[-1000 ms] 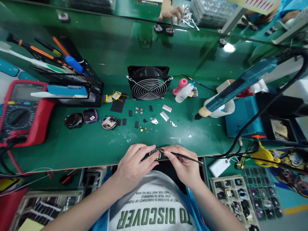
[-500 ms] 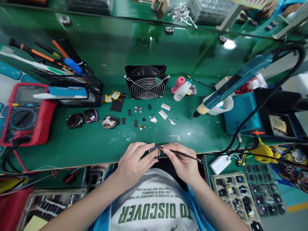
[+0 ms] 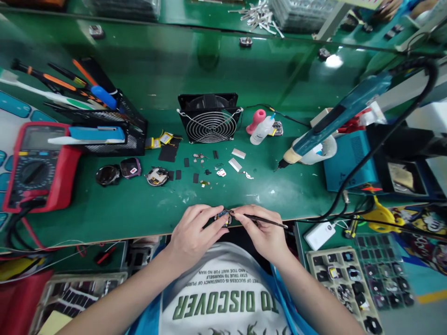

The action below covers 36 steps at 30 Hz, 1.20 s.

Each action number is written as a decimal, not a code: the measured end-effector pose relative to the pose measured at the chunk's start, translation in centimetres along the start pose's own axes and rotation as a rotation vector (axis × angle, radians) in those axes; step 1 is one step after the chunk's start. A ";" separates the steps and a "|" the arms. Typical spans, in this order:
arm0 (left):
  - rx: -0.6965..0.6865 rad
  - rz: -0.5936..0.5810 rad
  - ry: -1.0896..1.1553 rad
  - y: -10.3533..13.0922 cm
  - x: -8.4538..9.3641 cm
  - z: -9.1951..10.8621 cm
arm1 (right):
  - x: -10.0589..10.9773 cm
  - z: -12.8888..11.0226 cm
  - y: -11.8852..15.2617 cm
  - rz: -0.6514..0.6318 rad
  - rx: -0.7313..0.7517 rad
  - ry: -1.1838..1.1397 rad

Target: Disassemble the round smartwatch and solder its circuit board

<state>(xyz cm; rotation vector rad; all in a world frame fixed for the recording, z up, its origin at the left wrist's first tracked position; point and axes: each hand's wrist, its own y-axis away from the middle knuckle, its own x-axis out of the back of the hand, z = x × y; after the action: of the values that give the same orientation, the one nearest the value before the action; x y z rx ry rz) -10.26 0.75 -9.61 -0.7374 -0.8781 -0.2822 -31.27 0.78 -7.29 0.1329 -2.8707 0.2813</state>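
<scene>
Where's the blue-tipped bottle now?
The bottle is on the green bench, just right of centre in the head view, beside the pink object, right of the fan.

Co-worker's hand gone from far shelf's [image 3: 199,14] middle — paired devices down to single device [image 3: 246,42].

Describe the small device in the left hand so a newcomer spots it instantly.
Find the green bench, then the middle of its near edge. There the left hand holds the small device beside the dark slim tool in the right hand. Unlike parts lying loose beyond, it is held, showing blue and yellow.
</scene>
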 end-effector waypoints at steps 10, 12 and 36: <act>-0.008 0.005 0.001 -0.1 0.0 0.0 | 0.3 -0.2 -0.2 -0.027 -0.007 0.016; -0.006 0.003 0.003 -0.1 0.0 0.0 | 0.4 -0.1 -0.3 -0.028 -0.006 0.019; 0.199 -0.138 0.223 -0.2 1.3 0.0 | 10.2 0.6 -2.8 -0.281 -0.253 0.941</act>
<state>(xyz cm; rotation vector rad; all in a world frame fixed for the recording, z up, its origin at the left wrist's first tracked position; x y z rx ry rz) -9.59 0.71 -8.50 -0.4514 -0.7332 -0.3855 -40.98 -2.71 -4.75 0.2663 -1.8995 -0.0735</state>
